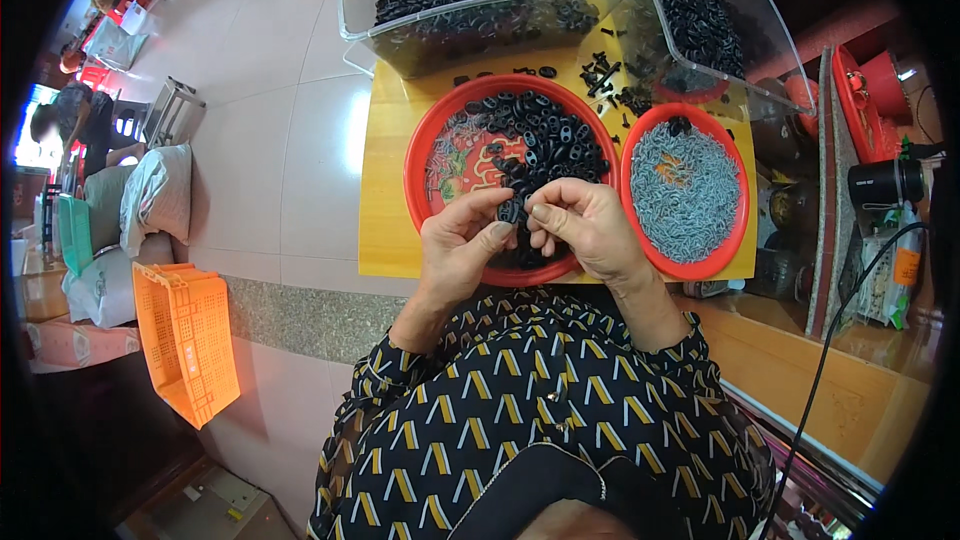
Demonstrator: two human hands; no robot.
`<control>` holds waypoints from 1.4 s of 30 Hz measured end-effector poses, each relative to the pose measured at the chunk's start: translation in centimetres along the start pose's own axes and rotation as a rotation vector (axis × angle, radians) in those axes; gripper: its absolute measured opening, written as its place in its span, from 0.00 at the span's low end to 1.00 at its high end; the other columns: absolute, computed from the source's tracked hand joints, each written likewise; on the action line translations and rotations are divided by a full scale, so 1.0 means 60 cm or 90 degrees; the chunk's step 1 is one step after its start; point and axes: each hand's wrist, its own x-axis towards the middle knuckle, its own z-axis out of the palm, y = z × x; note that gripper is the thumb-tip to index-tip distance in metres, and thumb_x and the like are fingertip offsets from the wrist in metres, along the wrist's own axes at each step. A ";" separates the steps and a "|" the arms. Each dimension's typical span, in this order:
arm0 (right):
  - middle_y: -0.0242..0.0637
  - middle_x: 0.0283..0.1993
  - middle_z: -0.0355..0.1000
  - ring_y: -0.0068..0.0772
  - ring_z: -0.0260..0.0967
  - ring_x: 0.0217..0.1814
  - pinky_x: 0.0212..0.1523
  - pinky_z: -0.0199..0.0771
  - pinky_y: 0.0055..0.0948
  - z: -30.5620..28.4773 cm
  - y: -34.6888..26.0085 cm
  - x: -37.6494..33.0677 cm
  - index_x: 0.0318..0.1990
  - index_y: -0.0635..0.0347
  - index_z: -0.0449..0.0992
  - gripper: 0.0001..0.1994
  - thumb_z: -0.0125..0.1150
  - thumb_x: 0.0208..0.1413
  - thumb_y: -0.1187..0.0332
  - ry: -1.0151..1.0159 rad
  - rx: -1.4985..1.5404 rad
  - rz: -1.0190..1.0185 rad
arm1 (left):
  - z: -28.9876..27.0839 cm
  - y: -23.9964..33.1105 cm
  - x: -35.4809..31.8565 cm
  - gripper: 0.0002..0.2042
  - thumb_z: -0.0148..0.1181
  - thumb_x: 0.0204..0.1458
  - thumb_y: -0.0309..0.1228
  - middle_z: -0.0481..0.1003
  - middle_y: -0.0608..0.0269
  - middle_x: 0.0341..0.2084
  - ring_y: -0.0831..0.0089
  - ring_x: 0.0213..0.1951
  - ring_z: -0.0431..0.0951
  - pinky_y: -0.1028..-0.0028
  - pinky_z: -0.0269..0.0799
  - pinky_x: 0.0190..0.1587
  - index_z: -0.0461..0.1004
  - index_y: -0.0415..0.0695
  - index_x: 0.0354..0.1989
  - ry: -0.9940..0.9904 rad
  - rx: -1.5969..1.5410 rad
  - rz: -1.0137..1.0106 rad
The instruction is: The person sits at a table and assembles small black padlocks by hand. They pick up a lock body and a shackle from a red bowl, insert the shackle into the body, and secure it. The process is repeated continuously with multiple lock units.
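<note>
Over the near part of a round red tray (424, 112), my two hands meet, fingertips almost touching. My left hand (458, 245) pinches a small black oval plastic piece (508, 211) between thumb and fingers. Thumb and forefinger of my right hand (592, 232) are closed right beside that piece; whatever they grip is too small to make out. Many black two-holed plastic pieces (548, 132) heap up in the tray, with some small grey screws (440, 162) along its left side. To the right, a smaller red oval tray (741, 172) holds a mass of grey screws (685, 202).
Two clear plastic bins (490, 12) (775, 35) full of black parts stand at the table's far side. Loose black pieces (600, 75) lie on the yellow tabletop (385, 210). An orange crate (190, 340) stands at left; a black cable (835, 325) hangs at right.
</note>
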 end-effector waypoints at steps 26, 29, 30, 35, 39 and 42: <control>0.32 0.23 0.68 0.15 0.64 0.21 0.21 0.66 0.14 0.003 -0.002 0.008 0.30 0.65 0.70 0.05 0.53 0.52 0.71 -0.064 -0.032 0.025 | -0.001 0.009 -0.003 0.15 0.53 0.47 0.18 0.72 0.64 0.28 0.81 0.28 0.71 0.83 0.68 0.31 0.67 0.35 0.45 -0.050 0.071 0.014; 0.32 0.23 0.69 0.15 0.64 0.22 0.22 0.66 0.14 0.003 -0.001 0.006 0.30 0.65 0.70 0.06 0.53 0.52 0.71 -0.043 0.015 0.022 | 0.008 0.006 -0.002 0.15 0.52 0.47 0.18 0.72 0.64 0.28 0.80 0.29 0.71 0.83 0.68 0.32 0.67 0.35 0.46 -0.020 0.049 0.013; 0.31 0.23 0.69 0.15 0.64 0.21 0.21 0.66 0.14 0.003 -0.001 0.004 0.30 0.65 0.70 0.06 0.54 0.52 0.70 -0.035 0.016 0.026 | 0.010 0.007 -0.002 0.15 0.52 0.47 0.18 0.72 0.64 0.29 0.80 0.29 0.71 0.82 0.68 0.32 0.67 0.35 0.46 -0.004 0.043 0.013; 0.29 0.21 0.68 0.15 0.63 0.19 0.18 0.62 0.13 0.005 0.006 -0.002 0.28 0.65 0.71 0.08 0.55 0.50 0.68 -0.004 -0.099 0.014 | 0.017 0.003 -0.007 0.16 0.52 0.46 0.17 0.71 0.64 0.32 0.81 0.32 0.70 0.82 0.67 0.34 0.66 0.35 0.46 -0.028 0.072 -0.006; 0.29 0.19 0.67 0.14 0.61 0.17 0.16 0.60 0.13 0.003 -0.018 -0.004 0.28 0.63 0.71 0.07 0.56 0.49 0.68 0.033 -0.149 0.078 | 0.012 0.006 -0.011 0.19 0.54 0.45 0.16 0.68 0.67 0.31 0.81 0.34 0.68 0.81 0.65 0.38 0.64 0.36 0.48 -0.051 0.120 0.026; 0.33 0.21 0.69 0.18 0.63 0.17 0.16 0.61 0.16 -0.038 -0.100 0.015 0.28 0.64 0.71 0.08 0.55 0.50 0.68 0.104 -0.030 -0.132 | -0.010 0.018 -0.009 0.18 0.54 0.44 0.17 0.67 0.68 0.29 0.83 0.31 0.67 0.83 0.64 0.35 0.65 0.36 0.47 0.007 0.201 0.062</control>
